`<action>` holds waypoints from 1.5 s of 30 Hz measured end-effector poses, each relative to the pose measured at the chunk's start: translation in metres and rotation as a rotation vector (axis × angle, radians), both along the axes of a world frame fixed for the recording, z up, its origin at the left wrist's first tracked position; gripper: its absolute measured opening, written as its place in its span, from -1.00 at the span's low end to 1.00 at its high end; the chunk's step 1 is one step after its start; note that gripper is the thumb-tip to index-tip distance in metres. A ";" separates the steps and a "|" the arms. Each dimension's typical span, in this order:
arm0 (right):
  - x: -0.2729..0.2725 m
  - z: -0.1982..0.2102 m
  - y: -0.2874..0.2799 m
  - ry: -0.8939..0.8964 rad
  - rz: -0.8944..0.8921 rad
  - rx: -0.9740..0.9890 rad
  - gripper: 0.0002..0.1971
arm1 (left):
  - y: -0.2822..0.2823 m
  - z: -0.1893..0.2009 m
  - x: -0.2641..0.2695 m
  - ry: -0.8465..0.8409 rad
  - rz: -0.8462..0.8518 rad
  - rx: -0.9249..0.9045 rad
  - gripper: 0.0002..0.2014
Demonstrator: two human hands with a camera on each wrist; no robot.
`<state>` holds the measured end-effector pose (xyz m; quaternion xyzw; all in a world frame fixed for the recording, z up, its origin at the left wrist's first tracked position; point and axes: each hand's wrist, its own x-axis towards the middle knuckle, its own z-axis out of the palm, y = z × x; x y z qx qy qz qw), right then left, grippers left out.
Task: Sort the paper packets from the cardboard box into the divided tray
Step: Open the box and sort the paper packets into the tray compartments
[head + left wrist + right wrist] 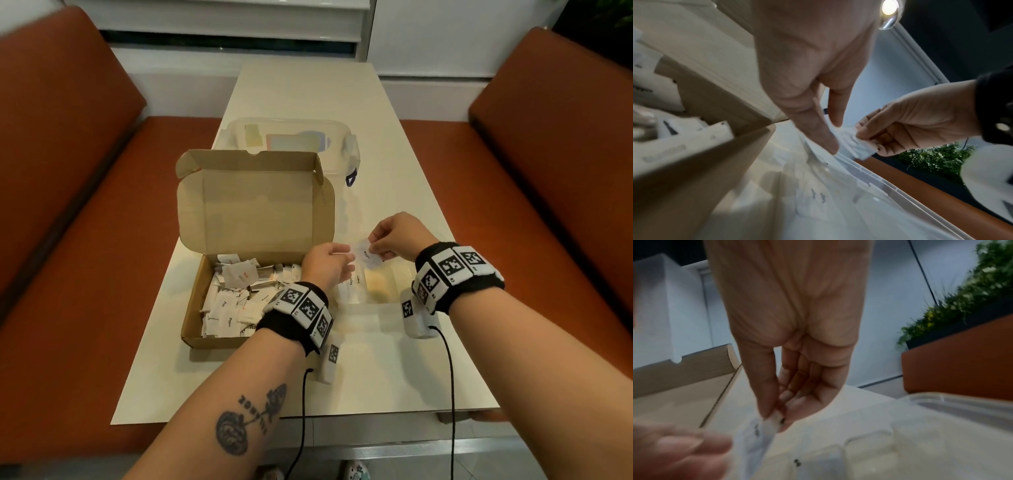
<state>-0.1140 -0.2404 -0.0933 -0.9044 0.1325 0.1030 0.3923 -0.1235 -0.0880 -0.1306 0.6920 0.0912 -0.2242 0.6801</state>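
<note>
An open cardboard box (191, 329) at the table's left holds several white paper packets (226, 308). Right of it lies the clear divided tray (387, 274), with Sugar packets (354, 282) in its left compartment. Above the tray my right hand (375, 246) pinches a white Pepper packet (366, 257) between thumb and fingertips; the same pinch shows in the right wrist view (774, 417). My left hand (347, 258) reaches toward that packet (855, 142) from the box side. Its thumb (828, 141) and forefinger are straight on either side of the packet's edge, tips apart. The tray rim (879, 183) runs beneath.
A clear lidded plastic container (291, 137) stands behind the box, whose lid (253, 212) stands upright. Orange benches (548, 205) flank the narrow cream table (308, 89). Cables hang from both wristbands over the table's near edge.
</note>
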 end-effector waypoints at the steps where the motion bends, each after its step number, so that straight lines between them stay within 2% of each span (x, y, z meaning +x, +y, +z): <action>1: 0.003 0.001 -0.002 -0.012 0.011 -0.101 -0.90 | 0.001 -0.001 0.000 0.011 0.019 0.032 -0.83; 3: 0.008 0.003 -0.005 -0.011 0.055 -0.301 -0.90 | 0.005 -0.002 0.001 0.000 0.035 0.146 -0.91; 5: 0.012 0.002 -0.006 0.015 0.109 -0.440 -0.89 | 0.007 -0.002 0.003 -0.047 -0.020 0.328 -0.94; 7: 0.014 -0.001 -0.003 0.043 0.151 -0.533 -0.87 | 0.007 -0.001 0.005 -0.063 -0.088 0.490 -0.86; 10: 0.016 -0.004 0.004 0.109 0.191 -0.600 -0.84 | 0.008 0.000 0.008 -0.048 -0.140 0.629 -0.74; 14: 0.018 -0.009 0.014 0.164 0.221 -0.614 -0.79 | 0.008 0.002 0.011 -0.081 -0.162 0.748 -0.72; 21: 0.022 -0.011 0.024 0.175 0.245 -0.660 -0.76 | 0.011 0.002 0.014 -0.071 -0.148 0.784 -0.61; 30: 0.021 -0.015 0.024 0.218 0.259 -0.656 -0.72 | 0.012 0.003 0.015 -0.028 -0.172 0.801 -0.55; 39: 0.020 -0.019 0.022 0.159 0.248 -0.651 -0.85 | 0.012 0.003 0.019 0.009 -0.189 0.789 -0.51; 45: 0.021 -0.022 0.020 0.171 0.250 -0.640 -0.75 | 0.013 0.004 0.019 -0.002 -0.204 0.810 -0.50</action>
